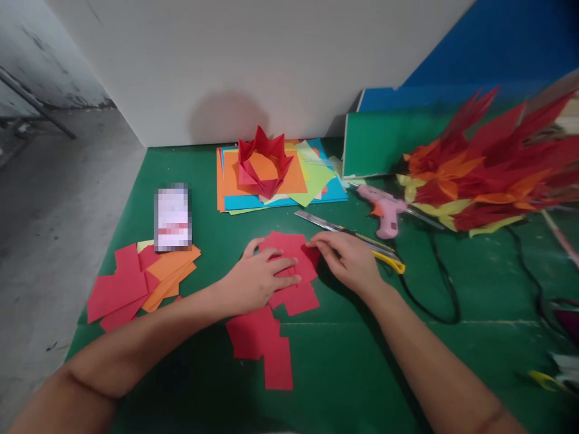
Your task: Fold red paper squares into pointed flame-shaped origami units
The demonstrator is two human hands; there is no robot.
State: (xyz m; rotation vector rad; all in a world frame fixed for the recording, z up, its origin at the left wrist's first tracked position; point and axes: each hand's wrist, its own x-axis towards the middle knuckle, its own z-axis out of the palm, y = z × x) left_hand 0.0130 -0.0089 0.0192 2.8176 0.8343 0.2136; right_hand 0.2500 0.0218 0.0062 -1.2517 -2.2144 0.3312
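My left hand point(260, 277) lies flat with fingers stretched out, pressing down on a piece of red paper point(294, 250) on the green table point(362, 361). To its right, my right hand point(348, 259) has its fingers pinched together on the upper right edge of that same red paper. More red paper squares point(265, 343) lie just in front of my left hand, and another red piece point(301, 298) sticks out under it.
A yellow utility knife point(357, 238) and pink glue gun point(384, 211) with black cord lie right of my hands. Behind sit a coloured paper stack point(316, 181) with a red folded crown point(265, 163), a red-orange paper flower point(488, 163), a phone point(172, 217), and red and orange squares point(140, 283).
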